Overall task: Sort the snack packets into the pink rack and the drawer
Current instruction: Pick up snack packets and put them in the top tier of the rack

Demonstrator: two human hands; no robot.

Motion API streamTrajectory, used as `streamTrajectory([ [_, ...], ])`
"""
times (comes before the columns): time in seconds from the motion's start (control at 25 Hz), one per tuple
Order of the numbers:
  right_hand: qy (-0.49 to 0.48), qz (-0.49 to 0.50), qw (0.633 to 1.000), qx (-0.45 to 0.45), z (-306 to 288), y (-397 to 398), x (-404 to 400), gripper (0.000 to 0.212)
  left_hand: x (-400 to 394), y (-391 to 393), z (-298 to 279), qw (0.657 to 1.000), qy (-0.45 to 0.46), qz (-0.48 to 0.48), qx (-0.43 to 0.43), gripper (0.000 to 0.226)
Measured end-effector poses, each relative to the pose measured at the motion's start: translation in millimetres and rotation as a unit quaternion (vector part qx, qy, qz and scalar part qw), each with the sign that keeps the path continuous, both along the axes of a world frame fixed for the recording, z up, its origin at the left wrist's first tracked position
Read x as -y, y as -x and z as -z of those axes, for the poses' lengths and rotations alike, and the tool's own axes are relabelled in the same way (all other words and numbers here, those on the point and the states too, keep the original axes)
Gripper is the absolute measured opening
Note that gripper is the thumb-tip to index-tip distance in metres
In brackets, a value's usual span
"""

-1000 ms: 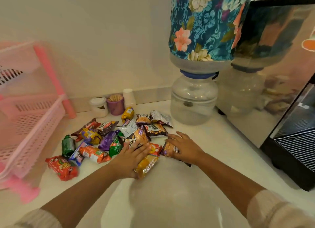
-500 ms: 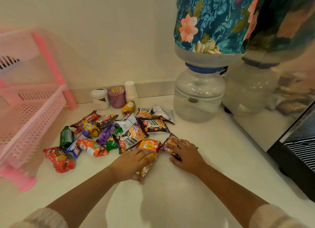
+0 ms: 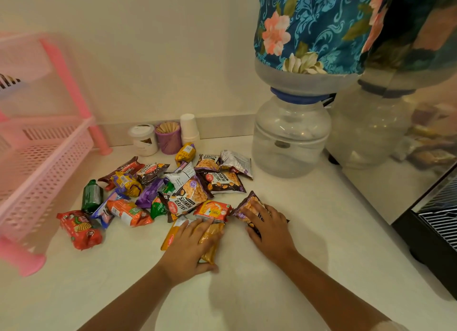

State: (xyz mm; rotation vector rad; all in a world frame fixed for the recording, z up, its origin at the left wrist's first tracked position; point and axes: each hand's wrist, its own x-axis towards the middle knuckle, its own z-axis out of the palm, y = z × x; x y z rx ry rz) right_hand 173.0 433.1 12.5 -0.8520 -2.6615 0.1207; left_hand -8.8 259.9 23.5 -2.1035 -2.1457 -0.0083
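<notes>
A pile of snack packets [image 3: 148,189] lies on the white counter [image 3: 309,231]. My left hand [image 3: 190,246] rests flat over a long yellow packet [image 3: 212,239] at the near edge of the pile, thumb by its near end. My right hand [image 3: 269,228] lies with fingers spread on a salted peanuts packet [image 3: 247,203], a little right of the pile. An orange packet [image 3: 212,210] sits between the two hands. The pink rack [image 3: 44,172] stands at the left, blurred. No drawer is in view.
A water jug dispenser [image 3: 291,137] with a floral cover stands at the back right. A white jar [image 3: 143,139], a purple cup of sticks [image 3: 169,137] and stacked paper cups [image 3: 189,128] line the wall. A black appliance [image 3: 435,222] borders the right.
Both hands have slid a little toward me, dragging the yellow packet and the peanuts packet away from the pile. The view has tilted slightly.
</notes>
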Motion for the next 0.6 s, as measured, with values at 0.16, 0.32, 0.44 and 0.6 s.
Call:
streamTrajectory([
  [0.16, -0.005, -0.004, 1.0, -0.01, 0.1, -0.6, -1.3, 0.045, 2.9, -0.7, 3.2, 1.0, -0.003, -0.016, 0.008, 0.07],
  [0.32, -0.002, -0.008, 1.0, -0.016, -0.3, -0.5, -0.4, 0.043, 5.6, -1.2, 6.0, 1.0, -0.01, -0.017, 0.013, 0.065],
  [0.44, -0.015, -0.006, 1.0, -0.022, -3.0, -1.1, 1.0, 0.044, 5.5, -0.3, 7.1, 1.0, -0.024, -0.016, 0.008, 0.064],
  [0.6, -0.018, -0.006, 1.0, -0.021, -6.6, -2.0, 3.0, 0.047, 7.9, -1.3, 8.6, 0.998, -0.061, -0.005, 0.005, 0.056],
])
